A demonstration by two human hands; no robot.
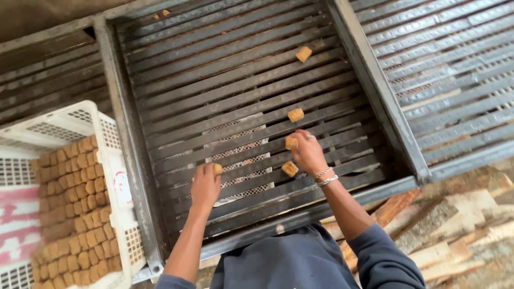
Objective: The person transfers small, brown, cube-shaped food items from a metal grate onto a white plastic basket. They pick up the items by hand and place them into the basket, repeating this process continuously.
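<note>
The left hand (205,184) rests on a dark slatted metal rack (235,96), fingers curled around one small tan cube (217,168) that peeks out at the fingertips. At about three o'clock from it, the right hand (309,152) pinches a second cube (291,143) between thumb and fingers, with a bracelet and a ring on that hand. A third cube (289,168) lies on the slats at seven o'clock of the right hand, just beside it; another (295,114) sits at twelve o'clock, near, and one more (303,53) lies well apart toward the far edge. At nine o'clock of the left hand stands a white plastic crate (107,139) packed with rows of the same cubes.

The cubes look light and dry, probably firm but crumbly at the corners, so a gentle pinch across two opposite flat faces seems the best hold. The gaps between slats could catch an edge.
</note>
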